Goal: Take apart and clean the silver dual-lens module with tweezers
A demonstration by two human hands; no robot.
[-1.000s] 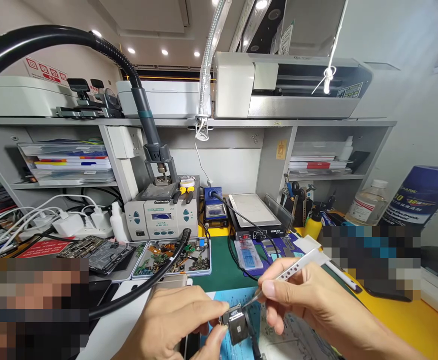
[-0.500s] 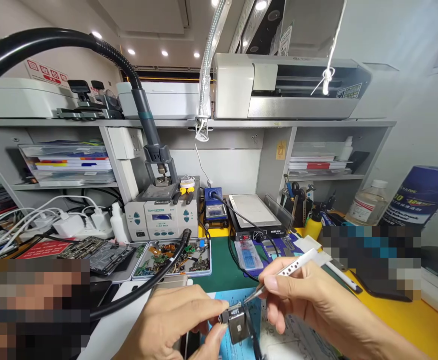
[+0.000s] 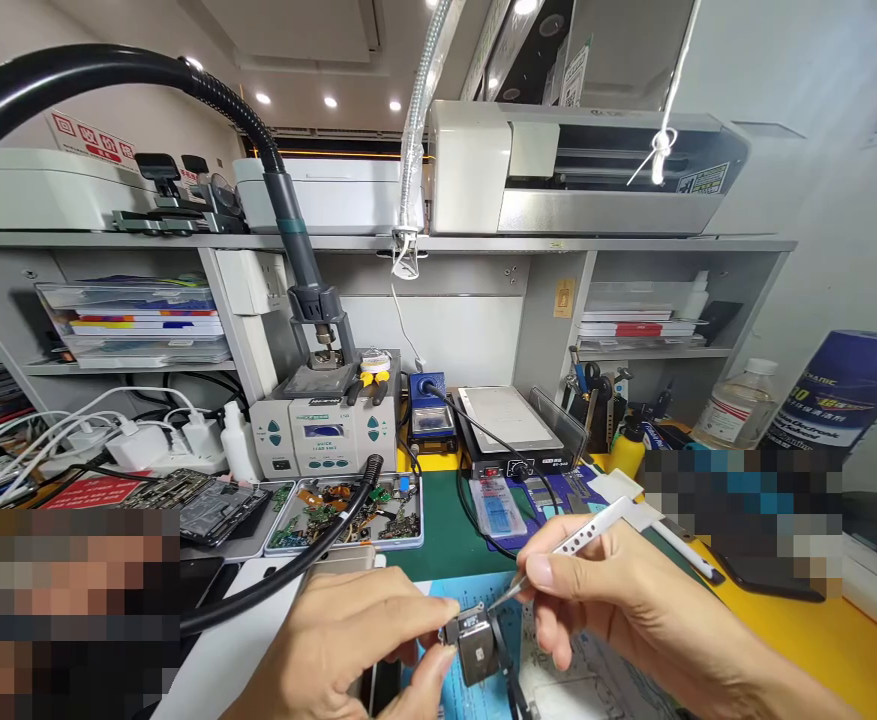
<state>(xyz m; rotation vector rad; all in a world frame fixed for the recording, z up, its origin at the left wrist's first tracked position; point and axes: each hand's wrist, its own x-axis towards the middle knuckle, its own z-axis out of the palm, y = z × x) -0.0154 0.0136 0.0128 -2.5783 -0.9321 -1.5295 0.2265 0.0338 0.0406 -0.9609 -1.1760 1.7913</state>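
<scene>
Between thumb and fingertips, my left hand (image 3: 363, 640) pinches a small dark boxy electronic module (image 3: 478, 652) by its left side. A black flat cable (image 3: 514, 690) hangs down along the module's right edge. My right hand (image 3: 595, 580) grips metal tweezers (image 3: 584, 532) with holes along the handle. The tweezer tips point down left and meet the module's top right corner; whether they pinch anything is too small to tell. Below lies a light-blue printed sheet (image 3: 449, 690) with a white one beside it.
Behind my hands are a tray of circuit parts (image 3: 400, 545), a hot-air station (image 3: 325, 430) and a flat heating plate (image 3: 513, 420). A black hose (image 3: 273, 590) curves past on the left. Bottles, including a yellow one (image 3: 628, 450), stand at right on the yellow mat.
The view has shifted very slightly. Both hands, the tweezers and the module stay in almost the same place.
</scene>
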